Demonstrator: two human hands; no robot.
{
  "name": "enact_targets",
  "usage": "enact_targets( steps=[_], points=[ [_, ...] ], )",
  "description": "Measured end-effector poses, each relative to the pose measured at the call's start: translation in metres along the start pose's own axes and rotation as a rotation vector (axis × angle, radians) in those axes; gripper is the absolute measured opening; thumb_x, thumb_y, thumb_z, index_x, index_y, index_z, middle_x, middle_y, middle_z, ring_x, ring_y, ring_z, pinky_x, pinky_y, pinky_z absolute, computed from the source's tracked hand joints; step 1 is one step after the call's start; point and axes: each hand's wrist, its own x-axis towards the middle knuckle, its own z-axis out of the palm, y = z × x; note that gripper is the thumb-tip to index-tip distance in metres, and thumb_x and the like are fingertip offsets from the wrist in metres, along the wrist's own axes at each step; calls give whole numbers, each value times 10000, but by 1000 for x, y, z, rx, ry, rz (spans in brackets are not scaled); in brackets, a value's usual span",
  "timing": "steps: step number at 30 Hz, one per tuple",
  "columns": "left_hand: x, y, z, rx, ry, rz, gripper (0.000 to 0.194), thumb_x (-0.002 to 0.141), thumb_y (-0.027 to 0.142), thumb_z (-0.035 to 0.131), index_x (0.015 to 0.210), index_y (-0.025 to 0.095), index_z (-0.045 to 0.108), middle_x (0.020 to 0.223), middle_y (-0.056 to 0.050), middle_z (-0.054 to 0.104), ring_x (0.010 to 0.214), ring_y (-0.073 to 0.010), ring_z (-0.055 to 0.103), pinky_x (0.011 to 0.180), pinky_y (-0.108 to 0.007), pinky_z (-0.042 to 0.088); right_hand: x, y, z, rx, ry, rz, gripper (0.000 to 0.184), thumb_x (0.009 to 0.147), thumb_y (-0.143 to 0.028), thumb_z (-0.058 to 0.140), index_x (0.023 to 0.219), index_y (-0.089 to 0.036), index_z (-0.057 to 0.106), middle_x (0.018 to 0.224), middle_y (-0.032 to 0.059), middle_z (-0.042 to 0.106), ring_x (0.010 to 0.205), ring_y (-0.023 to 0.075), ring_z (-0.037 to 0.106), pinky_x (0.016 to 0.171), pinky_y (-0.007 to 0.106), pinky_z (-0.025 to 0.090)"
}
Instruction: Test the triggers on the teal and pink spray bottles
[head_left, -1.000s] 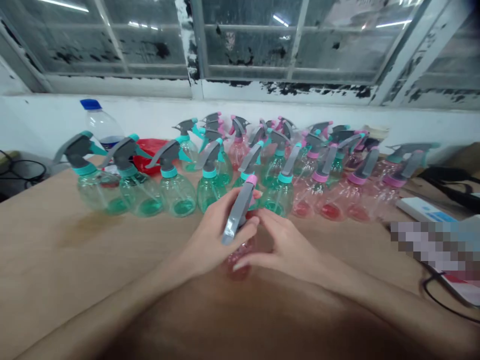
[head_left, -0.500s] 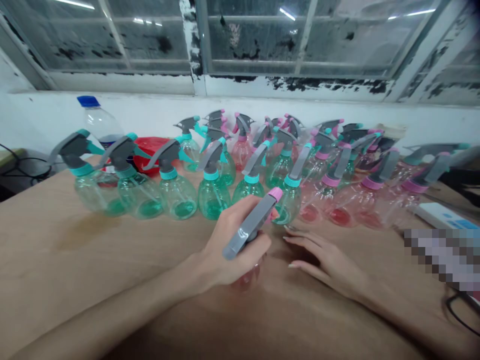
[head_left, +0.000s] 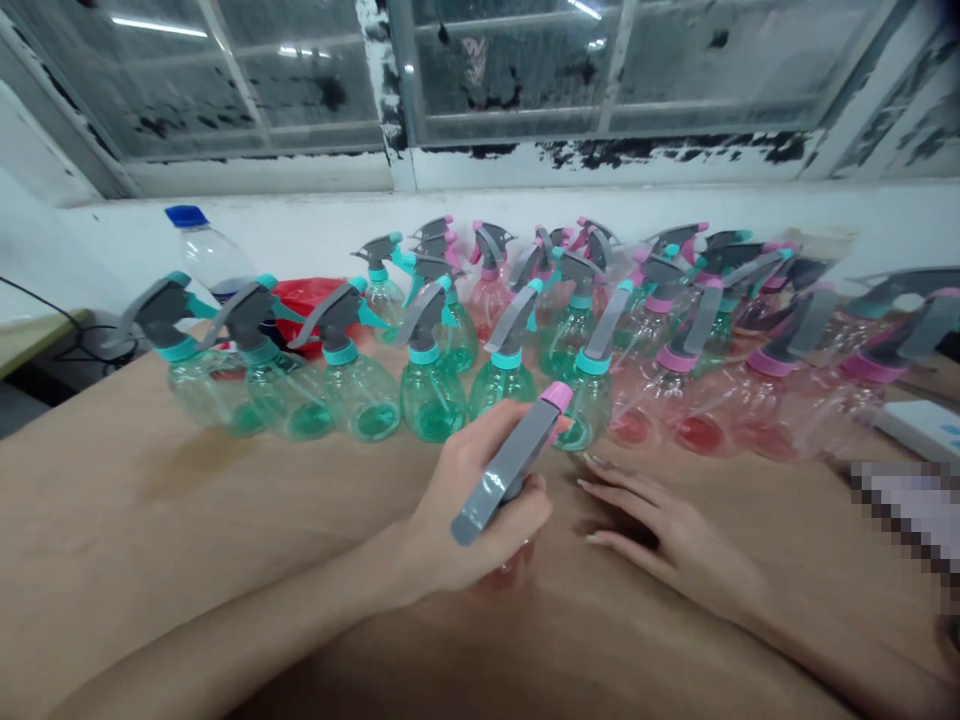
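Note:
My left hand (head_left: 480, 500) is wrapped around the neck of a pink spray bottle (head_left: 504, 470) with a grey sprayer head and a pink nozzle. The nozzle points away from me and to the right; most of the clear pink body is hidden under the hand. To its right, my right hand (head_left: 660, 525) lies low over the table with its fingers spread, holding nothing. Just beyond both hands stands a row of spray bottles, green ones such as this bottle (head_left: 435, 395) on the left and pink ones such as this bottle (head_left: 694, 410) on the right.
More green and pink spray bottles crowd behind the front row. A large clear bottle with a blue cap (head_left: 202, 250) and a red bag (head_left: 311, 300) stand at the back left. A white box (head_left: 922, 425) lies at the right. The wooden table (head_left: 90, 560) meets a windowed wall.
The view has shifted slightly, so the bottles at the right sit further right. My left hand keeps its grip on the pink spray bottle; my right hand stays spread in about the same place.

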Motion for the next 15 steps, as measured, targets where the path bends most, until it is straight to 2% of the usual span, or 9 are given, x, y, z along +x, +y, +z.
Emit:
enact_targets(
  steps=[3,7,11,15],
  points=[
    [-1,0,0,-4,4,2,327,757,178,493,1060,214,611,956,-23,657,750,-175,622,756,-337,534,-1,1,0,-1,-20,-4,461,919,-401,570,1349,-239,543,1440,105,514,1331,290,467,1070,545,432],
    [0,0,-1,34,-1,7,282,762,175,506,1024,207,605,867,-11,633,717,-167,590,712,-314,522,-1,-2,-4,2,-59,-1,459,939,-390,541,1370,-232,527,1442,92,512,1351,279,439,1091,541,408],
    [1,0,-1,17,-4,42,276,742,164,482,989,221,591,814,0,591,712,-162,557,720,-304,515,-1,-4,-5,7,-58,9,454,943,-387,539,1372,-240,524,1446,82,508,1360,270,428,1099,538,399],
    [2,0,-1,13,-12,15,274,752,190,471,989,242,599,836,-1,596,693,-158,567,702,-294,519,-2,-2,-4,5,-49,4,459,940,-387,545,1369,-224,530,1443,86,514,1361,265,429,1103,521,400]
  ],
)
